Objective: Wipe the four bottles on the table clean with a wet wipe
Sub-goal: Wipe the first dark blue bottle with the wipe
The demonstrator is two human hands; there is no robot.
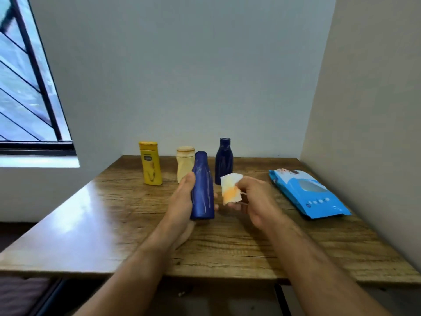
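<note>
My left hand [182,199] grips a tall blue bottle [202,188] and holds it upright just above the wooden table [127,215]. My right hand [252,199] pinches a white wet wipe [231,188] with an orange stain, just right of that bottle and not touching it. Three more bottles stand at the back of the table: a yellow bottle [150,164] on the left, a cream bottle [185,163] partly hidden behind the held one, and a second dark blue bottle [224,158] to the right.
A blue pack of wet wipes [307,192] lies flat on the right side of the table near the right wall. A wall runs behind the bottles. A window is at the left.
</note>
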